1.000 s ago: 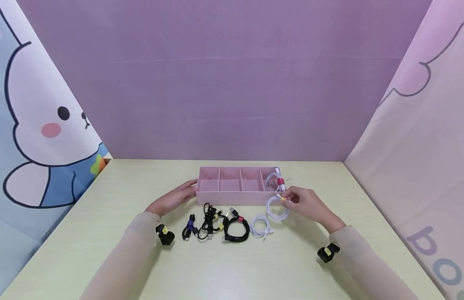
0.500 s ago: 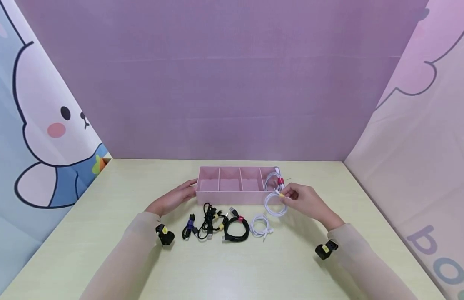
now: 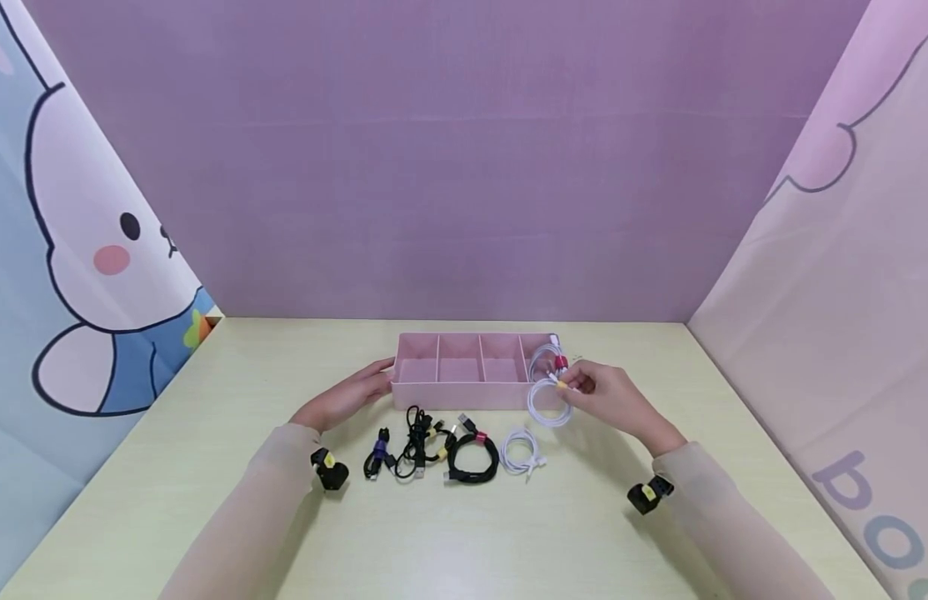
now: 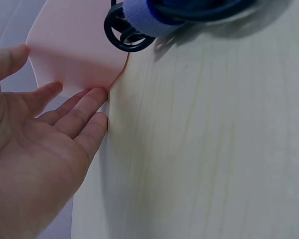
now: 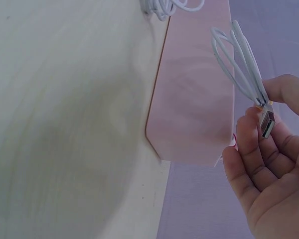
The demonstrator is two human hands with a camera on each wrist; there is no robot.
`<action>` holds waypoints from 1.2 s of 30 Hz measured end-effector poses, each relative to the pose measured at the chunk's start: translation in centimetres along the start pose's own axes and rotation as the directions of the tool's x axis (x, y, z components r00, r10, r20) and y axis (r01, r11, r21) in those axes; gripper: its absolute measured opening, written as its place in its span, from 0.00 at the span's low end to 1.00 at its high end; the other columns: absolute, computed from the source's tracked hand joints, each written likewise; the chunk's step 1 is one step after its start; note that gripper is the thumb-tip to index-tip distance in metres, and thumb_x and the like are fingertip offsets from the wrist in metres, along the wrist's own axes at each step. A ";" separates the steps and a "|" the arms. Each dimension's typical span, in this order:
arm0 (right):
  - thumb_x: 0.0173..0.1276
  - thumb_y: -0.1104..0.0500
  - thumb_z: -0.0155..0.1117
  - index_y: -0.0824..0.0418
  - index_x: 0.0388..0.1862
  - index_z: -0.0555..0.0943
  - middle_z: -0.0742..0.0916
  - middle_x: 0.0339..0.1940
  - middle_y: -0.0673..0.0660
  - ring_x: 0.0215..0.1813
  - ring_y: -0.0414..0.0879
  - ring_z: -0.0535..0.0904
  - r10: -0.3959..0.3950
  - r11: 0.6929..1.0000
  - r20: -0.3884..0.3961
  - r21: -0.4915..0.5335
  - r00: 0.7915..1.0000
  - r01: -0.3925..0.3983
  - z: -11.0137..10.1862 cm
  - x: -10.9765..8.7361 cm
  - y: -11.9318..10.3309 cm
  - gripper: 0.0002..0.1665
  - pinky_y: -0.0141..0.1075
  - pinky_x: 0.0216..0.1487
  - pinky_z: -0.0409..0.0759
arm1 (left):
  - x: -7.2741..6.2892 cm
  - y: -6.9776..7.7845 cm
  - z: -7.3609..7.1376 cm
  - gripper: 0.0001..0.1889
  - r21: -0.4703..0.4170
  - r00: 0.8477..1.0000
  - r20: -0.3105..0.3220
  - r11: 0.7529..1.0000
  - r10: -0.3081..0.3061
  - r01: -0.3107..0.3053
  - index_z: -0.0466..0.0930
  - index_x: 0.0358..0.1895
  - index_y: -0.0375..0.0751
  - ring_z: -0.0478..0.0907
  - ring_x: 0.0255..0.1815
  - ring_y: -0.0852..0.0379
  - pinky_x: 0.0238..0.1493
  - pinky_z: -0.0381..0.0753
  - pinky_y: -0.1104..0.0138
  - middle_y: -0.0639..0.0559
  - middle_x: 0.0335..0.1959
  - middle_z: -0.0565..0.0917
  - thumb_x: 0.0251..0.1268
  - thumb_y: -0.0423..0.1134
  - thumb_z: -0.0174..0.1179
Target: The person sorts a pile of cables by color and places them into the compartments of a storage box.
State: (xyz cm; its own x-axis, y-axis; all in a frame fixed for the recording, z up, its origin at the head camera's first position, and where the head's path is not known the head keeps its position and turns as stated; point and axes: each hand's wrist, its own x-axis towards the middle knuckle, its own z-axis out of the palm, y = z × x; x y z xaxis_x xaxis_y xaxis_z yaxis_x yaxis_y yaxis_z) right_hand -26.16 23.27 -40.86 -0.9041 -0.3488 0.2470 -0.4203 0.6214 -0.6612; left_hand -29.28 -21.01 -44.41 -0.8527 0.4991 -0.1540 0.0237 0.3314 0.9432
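Observation:
My right hand [image 3: 605,397] pinches a coiled white USB cable [image 3: 548,403] at its yellow tie, between thumb and fingers. The loop hangs in front of the right end of a pink divided box [image 3: 464,397]. In the right wrist view, the metal USB plug [image 5: 267,124] points out below the pinch. Another white cable [image 3: 542,360], with a red tie, lies in the box's rightmost compartment. My left hand [image 3: 349,397] rests its fingertips against the box's left end, fingers mostly straight; the left wrist view shows them touching the pink wall [image 4: 79,45].
In front of the box lie a small black cable with a purple tie [image 3: 379,454], a tangled black cable with yellow ties [image 3: 417,442], a coiled black cable with a red tie [image 3: 474,458] and a coiled white cable [image 3: 521,452]. A purple panel [image 3: 449,167] stands behind the table.
My right hand has risen and shifted slightly left, bringing the white cable up in front of the box's right end. The left hand and the box have stayed in place.

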 end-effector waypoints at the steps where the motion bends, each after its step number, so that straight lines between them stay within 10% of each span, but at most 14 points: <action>1: 0.64 0.64 0.71 0.61 0.38 0.83 0.84 0.31 0.50 0.34 0.45 0.77 -0.004 1.000 -0.001 0.002 1.000 0.004 0.0 0.1 0.0 0.05 0.31 0.33 0.79 | 0.0 0.0 0.0 0.31 0.003 1.000 0.000 1.000 0.004 -0.004 0.42 0.82 0.40 0.56 0.77 0.41 0.77 0.51 0.50 0.40 0.79 0.57 0.85 0.49 0.36; 36: 0.64 0.60 0.74 0.60 0.39 0.84 0.84 0.30 0.51 0.33 0.44 0.77 0.010 1.000 -0.092 -0.013 0.996 -0.011 0.3 2.8 -1.2 0.08 0.30 0.31 0.77 | 0.1 -0.4 -0.2 0.32 -0.007 1.000 -0.008 1.000 -0.005 0.005 0.44 0.82 0.43 0.57 0.77 0.42 0.77 0.52 0.51 0.43 0.78 0.59 0.84 0.50 0.38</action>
State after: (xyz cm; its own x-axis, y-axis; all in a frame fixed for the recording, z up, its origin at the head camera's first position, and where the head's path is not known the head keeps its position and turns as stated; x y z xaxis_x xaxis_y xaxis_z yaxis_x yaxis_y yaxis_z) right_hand -28.12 21.35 -39.59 -0.9115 -0.2765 0.3045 -0.4112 0.6343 -0.6547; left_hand -29.49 -21.26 -44.71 -0.8569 0.4911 -0.1565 0.0159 0.3286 0.9443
